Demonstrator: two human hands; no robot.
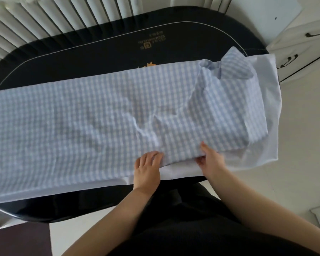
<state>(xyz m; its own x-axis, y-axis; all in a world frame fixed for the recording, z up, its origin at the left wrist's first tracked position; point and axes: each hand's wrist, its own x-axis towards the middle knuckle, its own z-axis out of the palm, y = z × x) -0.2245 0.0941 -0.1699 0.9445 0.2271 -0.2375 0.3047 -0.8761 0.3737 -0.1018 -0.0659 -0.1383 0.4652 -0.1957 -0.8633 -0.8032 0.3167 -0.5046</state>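
The dark oval counter [100,48] carries the whole job. A long blue-and-white checked cloth [72,122] lies flat across it from the left edge to the right, so it looks spread this way to be folded lengthwise in stages. At the right end, a bunched fold [229,100] of the same cloth is doubled back on top, with its white underside [266,108] showing past it and hanging a little over the counter's rim.

The person stands at the near side, both arms reaching to the near edge of that doubled layer, which I take to be the spot where the next fold starts.

The right hand [211,161] grips the edge. Its thumb [204,147] lies on top of the checks, and the other fingers are tucked out of sight beneath, closed narrow on the layer. The left hand [147,167] sits just beside it, its fingers [155,156] bent with the tips meeting the step in the fabric. From here I cannot tell whether they pinch it or only press it down.
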